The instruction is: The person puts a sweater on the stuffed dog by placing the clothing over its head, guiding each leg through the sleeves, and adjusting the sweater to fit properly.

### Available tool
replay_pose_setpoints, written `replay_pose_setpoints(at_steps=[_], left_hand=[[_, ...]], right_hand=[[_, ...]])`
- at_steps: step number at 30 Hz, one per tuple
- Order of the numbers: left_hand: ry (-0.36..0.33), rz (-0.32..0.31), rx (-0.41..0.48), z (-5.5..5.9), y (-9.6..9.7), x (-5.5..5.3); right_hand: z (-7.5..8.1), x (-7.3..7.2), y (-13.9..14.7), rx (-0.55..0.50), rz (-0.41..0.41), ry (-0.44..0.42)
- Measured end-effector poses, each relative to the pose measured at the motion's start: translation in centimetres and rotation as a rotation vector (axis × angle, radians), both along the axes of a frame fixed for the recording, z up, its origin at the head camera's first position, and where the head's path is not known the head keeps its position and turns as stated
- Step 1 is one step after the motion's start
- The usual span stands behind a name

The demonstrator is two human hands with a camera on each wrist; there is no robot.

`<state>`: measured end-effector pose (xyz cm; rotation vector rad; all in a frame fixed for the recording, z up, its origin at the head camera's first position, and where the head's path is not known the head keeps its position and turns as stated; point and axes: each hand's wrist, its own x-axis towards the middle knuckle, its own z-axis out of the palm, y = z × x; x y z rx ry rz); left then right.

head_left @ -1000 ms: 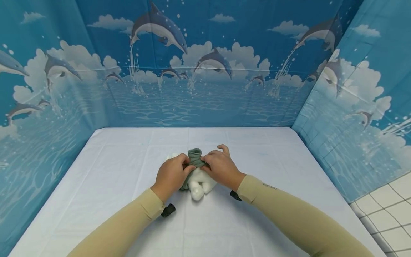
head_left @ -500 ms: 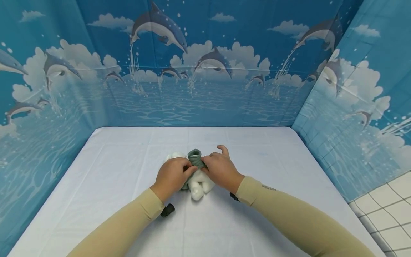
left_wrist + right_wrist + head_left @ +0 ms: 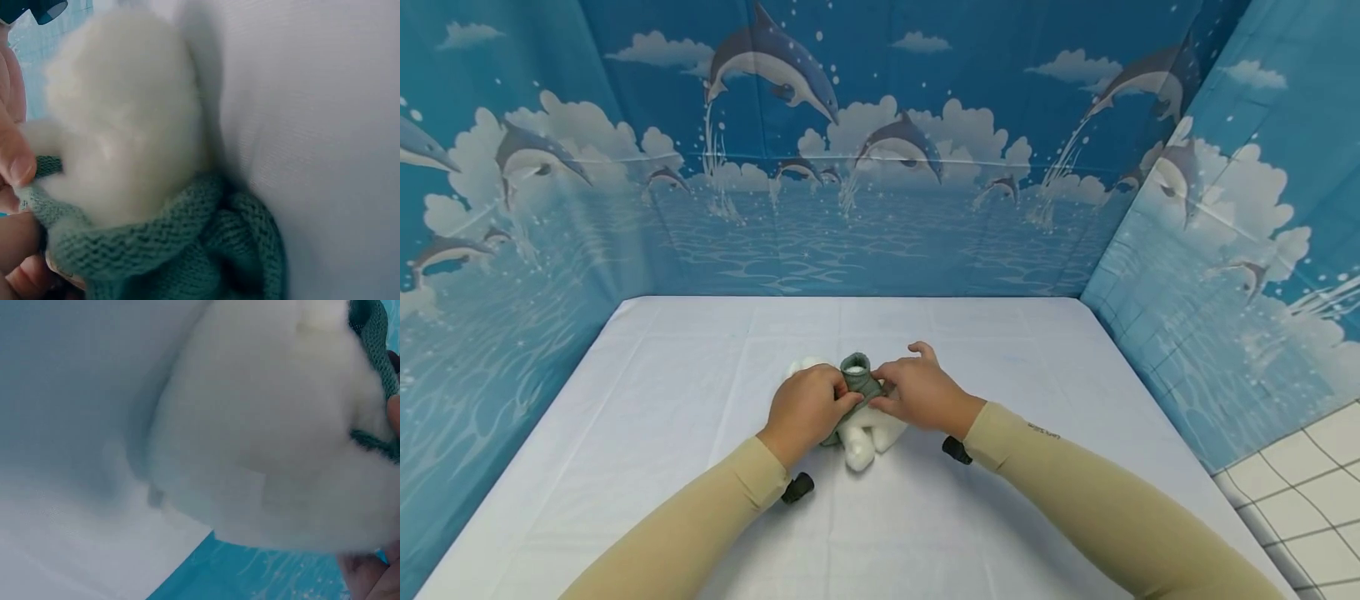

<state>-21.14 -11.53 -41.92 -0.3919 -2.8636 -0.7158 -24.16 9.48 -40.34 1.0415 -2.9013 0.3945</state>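
A white plush toy (image 3: 859, 454) lies on the white-covered table, partly hidden by both hands. Around it is a green knitted sweater (image 3: 857, 385), with a round tube-like opening standing up at the top and white showing inside. My left hand (image 3: 805, 412) pinches the knit from the left between thumb and fingers. On the other side, my right hand (image 3: 928, 398) holds the sweater's edge, one finger raised. The left wrist view shows fluffy white plush (image 3: 125, 94) above a thick knit band (image 3: 131, 250). In the right wrist view a fingertip (image 3: 394, 414) presses the knit edge.
A white cloth (image 3: 700, 358) covers the table. Blue dolphin-print curtains (image 3: 865, 233) stand along its back and sides. White tiles (image 3: 1300, 492) show at the lower right. Small black wrist cameras (image 3: 797, 487) hang under the sleeves.
The sweater's tube opening has dropped slightly and tilted toward me, and the knit spreads further to the right. My right hand's thumb and fingertips stand wider apart. The toy stays in place.
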Motion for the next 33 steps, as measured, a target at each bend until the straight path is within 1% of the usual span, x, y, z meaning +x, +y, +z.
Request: replay_pose_setpoints(at_steps=[2,7,11,14,16,19,22,24,27,31,33], left_hand=[[-0.009,0.001,-0.010,0.0,0.1,0.0],[-0.014,-0.001,-0.023,0.0,0.2,0.2],[-0.003,-0.011,-0.021,-0.2,0.2,0.3],[-0.002,-0.016,0.002,-0.3,0.1,0.1],[-0.018,-0.010,0.039,-0.4,0.0,0.0],[-0.055,0.009,0.089,-0.4,-0.3,-0.2],[-0.076,0.017,0.105,-0.4,-0.3,-0.3],[-0.077,0.015,0.091,-0.4,-0.3,-0.4],[-0.072,0.014,0.065,-0.5,-0.2,-0.4],[-0.056,0.008,0.034,-0.5,0.0,-0.4],[-0.053,0.004,0.020,-0.5,0.0,-0.4]], right_hand=[[0.1,-0.2,0.1,-0.008,0.008,-0.030],[0.2,-0.5,0.1,-0.043,0.028,-0.062],[0.4,-0.9,0.1,-0.121,-0.005,-0.154],[0.5,-1.1,0.1,-0.157,-0.039,-0.203],[0.5,-1.1,0.0,-0.155,-0.060,-0.216],[0.4,-1.0,-0.2,-0.136,-0.087,-0.210],[0.2,-0.8,-0.4,-0.122,-0.093,-0.192],[0.1,-0.8,-0.5,-0.119,-0.085,-0.180],[0.2,-1.0,-0.3,-0.118,-0.051,-0.197],[0.9,-1.4,0.3,-0.109,0.010,-0.250],[1.4,-1.6,0.5,-0.120,0.025,-0.258]])
